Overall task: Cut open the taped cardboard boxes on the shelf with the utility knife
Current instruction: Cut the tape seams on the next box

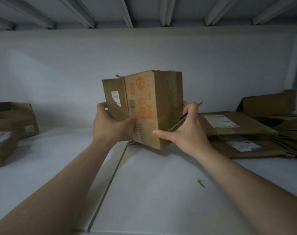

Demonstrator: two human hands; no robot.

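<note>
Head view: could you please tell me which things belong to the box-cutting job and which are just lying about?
In the job: cardboard box, gripped by left hand and right hand; utility knife, held in the right hand.
Lying about: flattened cartons at right; boxes at left; small scrap on the shelf.

Ribbed beams [86, 16] run above a pale wall [59, 68] — one greenish scrap [201, 183] below.

Upright box [144, 107]: brown cardboard, matt, creased; orange print; white paper label [116, 98]. 
Utility knife [177, 123]: thin grey metal, slight shine. 
Shelf [161, 192]: white, smooth, matt, looks like painted metal. 
Flattened boxes [242, 128]: matt cardboard, paper stickers.
</note>
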